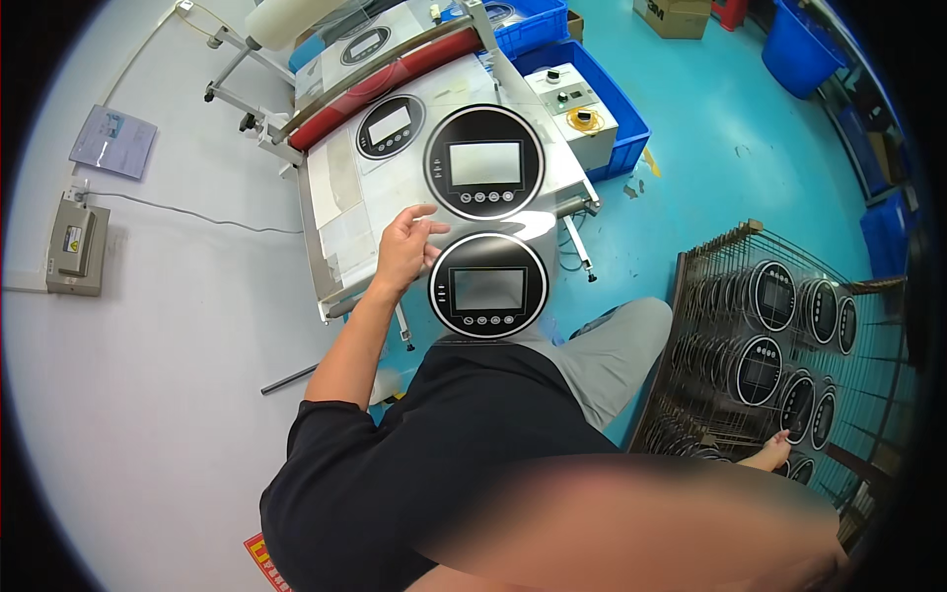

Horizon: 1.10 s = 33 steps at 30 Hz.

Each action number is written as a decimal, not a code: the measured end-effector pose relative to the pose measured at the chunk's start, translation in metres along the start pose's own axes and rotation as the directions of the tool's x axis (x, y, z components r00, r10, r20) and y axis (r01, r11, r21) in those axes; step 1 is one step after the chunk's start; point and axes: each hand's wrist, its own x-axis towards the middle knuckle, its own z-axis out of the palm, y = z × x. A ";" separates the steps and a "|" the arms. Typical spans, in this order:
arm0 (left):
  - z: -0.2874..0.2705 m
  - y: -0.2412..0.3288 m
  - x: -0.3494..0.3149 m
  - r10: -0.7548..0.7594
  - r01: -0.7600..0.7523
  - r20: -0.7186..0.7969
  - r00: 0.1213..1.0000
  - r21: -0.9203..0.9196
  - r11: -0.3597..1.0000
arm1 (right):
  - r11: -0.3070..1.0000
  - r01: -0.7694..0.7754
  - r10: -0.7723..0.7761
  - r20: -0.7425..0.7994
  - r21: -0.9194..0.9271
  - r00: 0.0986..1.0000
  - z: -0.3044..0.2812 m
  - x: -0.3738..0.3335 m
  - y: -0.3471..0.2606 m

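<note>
A clear plastic sheet with two round black panels, an upper panel (484,162) and a lower panel (488,286), stands in front of my body over the near end of the roller machine. At the sheet's left edge, between the panels, is my left hand (406,247), its fingers bent around that edge. Far to the right, my right hand (774,453) reaches to the wire rack (691,326). Its fingers are drawn together at the lower edge of a racked panel sheet (797,408); the grip shows only in part.
A red roller (395,84) crosses the machine's white bed (345,237), where another round panel (390,126) lies. Right of it, a control box (572,113) stands by a blue crate (631,133). A grey switch box (79,247) is on the left wall.
</note>
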 end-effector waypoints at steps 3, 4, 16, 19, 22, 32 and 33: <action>-0.030 -0.013 0.002 -0.012 0.010 -0.067 0.998 -0.022 1.000 | 0.974 0.022 -0.063 0.177 0.225 0.982 -0.025 -0.020 -0.014; -0.040 -0.022 0.008 -0.030 0.027 -0.048 0.998 -0.054 0.998 | 0.955 0.046 -0.119 0.232 0.295 0.966 -0.037 -0.024 -0.037; -0.093 -0.056 0.014 -0.084 0.074 -0.227 0.970 -0.051 0.996 | 0.899 -0.422 0.107 0.880 0.113 0.464 0.070 -0.371 0.111; -0.099 -0.051 0.014 -0.079 0.115 -0.302 0.950 0.103 0.988 | 0.924 -0.383 0.163 0.916 -0.011 0.366 0.108 -0.429 0.120; -0.106 -0.055 0.011 0.480 -0.123 -0.232 0.846 0.791 0.600 | 0.919 -0.390 0.204 0.918 -0.060 0.339 0.125 -0.440 0.123; -0.131 -0.070 0.019 0.615 -0.363 0.155 0.773 0.904 0.228 | 0.937 -0.324 0.222 0.936 -0.128 0.273 0.139 -0.469 0.124; -0.132 -0.070 0.023 0.613 -0.365 0.157 0.775 0.902 0.231 | 0.938 -0.321 0.223 0.935 -0.129 0.276 0.138 -0.469 0.124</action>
